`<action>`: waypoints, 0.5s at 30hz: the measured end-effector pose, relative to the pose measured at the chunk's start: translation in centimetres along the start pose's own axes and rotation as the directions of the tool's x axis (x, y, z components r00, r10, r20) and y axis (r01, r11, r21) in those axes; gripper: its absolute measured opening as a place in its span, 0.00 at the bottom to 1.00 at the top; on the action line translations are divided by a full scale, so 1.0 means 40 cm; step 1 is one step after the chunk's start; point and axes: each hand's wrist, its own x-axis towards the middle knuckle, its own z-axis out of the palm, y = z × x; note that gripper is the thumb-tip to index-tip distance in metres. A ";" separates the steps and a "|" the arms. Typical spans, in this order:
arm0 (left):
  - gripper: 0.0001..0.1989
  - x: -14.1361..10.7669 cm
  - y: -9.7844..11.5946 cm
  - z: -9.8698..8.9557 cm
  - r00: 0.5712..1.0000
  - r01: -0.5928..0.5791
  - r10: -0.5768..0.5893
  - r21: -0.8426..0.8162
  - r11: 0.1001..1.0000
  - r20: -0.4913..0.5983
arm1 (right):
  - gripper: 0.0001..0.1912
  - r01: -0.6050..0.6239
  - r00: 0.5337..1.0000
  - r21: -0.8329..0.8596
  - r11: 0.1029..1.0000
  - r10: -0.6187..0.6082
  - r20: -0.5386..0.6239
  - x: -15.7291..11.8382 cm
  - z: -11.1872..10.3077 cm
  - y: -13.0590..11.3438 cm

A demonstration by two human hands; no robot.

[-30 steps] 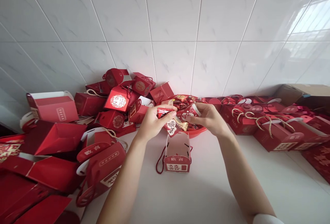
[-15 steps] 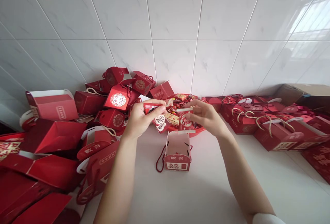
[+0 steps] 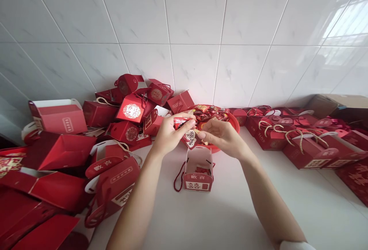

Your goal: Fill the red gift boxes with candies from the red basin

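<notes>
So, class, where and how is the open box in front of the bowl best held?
Probably pinch the box at its front wall's thin top edge, from the near side: it stands upright and open-topped, with the bowl behind.

Indoor workspace, exact kind unclear: white-tiled wall (image 3: 195, 12), pale tabletop (image 3: 212, 219), many red boxes (image 3: 198, 178).

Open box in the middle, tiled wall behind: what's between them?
In the head view, a red basin of wrapped packets stands there, partly hidden by the left hand and right hand.
</notes>
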 end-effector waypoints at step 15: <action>0.16 0.008 0.006 -0.011 0.986 0.119 -0.140 -0.217 0.969 -0.087 | 0.04 0.042 0.978 -0.286 0.957 0.019 0.208 -0.009 -0.024 -0.003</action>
